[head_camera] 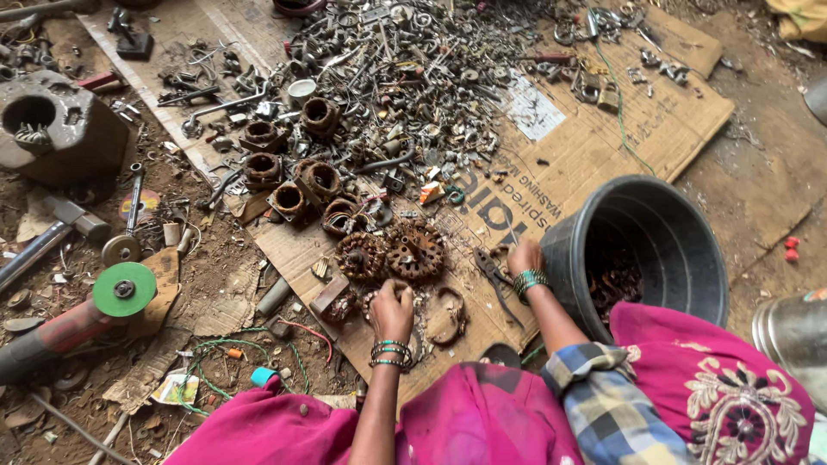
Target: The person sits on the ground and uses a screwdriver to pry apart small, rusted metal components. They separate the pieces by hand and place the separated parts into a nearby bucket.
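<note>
Left hand: I see my left hand (392,308) curled down onto small rusty metal scraps (412,303) on the flattened brown cardboard sheet (594,146); grip hidden, I cannot tell.
Right hand: right hand (524,256) rests at the black plastic tub's (689,258) rim, fingers bent, apparently empty.
Nearby: two rusty toothed rotor discs (392,252) just above my left hand.
Beyond: grey heap of nuts and bolts (413,77).

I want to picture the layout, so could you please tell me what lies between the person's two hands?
In the head view, a rusty metal ring on the flattened cardboard lies between the left hand and right hand.
</note>
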Available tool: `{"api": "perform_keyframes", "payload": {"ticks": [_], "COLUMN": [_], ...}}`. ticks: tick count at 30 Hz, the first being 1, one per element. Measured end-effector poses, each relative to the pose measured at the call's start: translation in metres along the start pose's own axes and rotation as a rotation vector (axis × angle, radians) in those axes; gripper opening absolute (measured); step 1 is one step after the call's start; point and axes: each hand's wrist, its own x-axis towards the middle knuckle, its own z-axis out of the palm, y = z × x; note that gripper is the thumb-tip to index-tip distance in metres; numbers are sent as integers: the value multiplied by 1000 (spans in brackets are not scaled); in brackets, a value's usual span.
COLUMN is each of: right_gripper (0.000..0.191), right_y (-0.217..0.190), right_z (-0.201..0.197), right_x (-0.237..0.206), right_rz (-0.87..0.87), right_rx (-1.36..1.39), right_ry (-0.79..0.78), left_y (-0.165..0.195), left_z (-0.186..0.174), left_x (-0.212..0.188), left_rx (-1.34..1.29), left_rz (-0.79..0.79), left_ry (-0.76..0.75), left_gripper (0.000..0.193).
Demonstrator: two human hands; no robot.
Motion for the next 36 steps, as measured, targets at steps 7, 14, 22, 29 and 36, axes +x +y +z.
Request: {"api": "perform_keyframes", "payload": {"ticks": [7, 14, 22, 29, 36], "right_gripper": [23, 19, 26, 17, 37], "right_y": [-5, -15, 2, 47, 45], "right_z": [6, -3, -23, -1, -16], "right_x": [-12, 12, -18, -49, -39], "right_rz": [-57, 383, 120, 11, 48], "right_rx": [-92, 851, 1251, 1210, 1259], "right_ry": [171, -279, -835, -630, -826], "left_y": [-12, -16, 40, 48, 29], "left_z": [3, 23, 18, 13, 8], "left_x": [0, 8, -13, -27, -16], "left_rx": [-5, 64, -555, -771, -471], "left_rz": [-47, -127, 43, 57, 427], "left_ry": [-81, -225, -159, -423, 42], "left_gripper": [19, 31, 32, 40, 32]}}
